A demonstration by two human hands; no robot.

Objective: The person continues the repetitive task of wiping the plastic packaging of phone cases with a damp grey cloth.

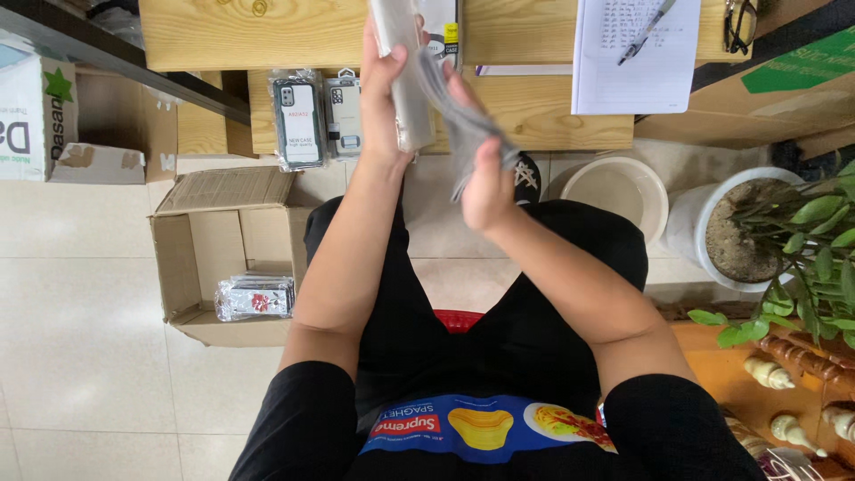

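My left hand (383, 98) grips a long phone case in a clear plastic sleeve (403, 62), held upright above my lap in front of a low wooden bench (534, 107). My right hand (485, 178) pinches a grey, crumpled strip of wrapping or cloth (459, 116) that runs up to the packaged case. Two more packaged phone cases (316, 116) lie on the bench just left of my left hand. I sit with my black-clad legs apart over the tiled floor.
An open cardboard box (191, 258) with several packaged cases (256, 297) stands at my left. A sheet of paper with a pen (634, 53) lies on the bench. An empty cream bowl (614, 191) and a white potted plant (748, 232) stand at right.
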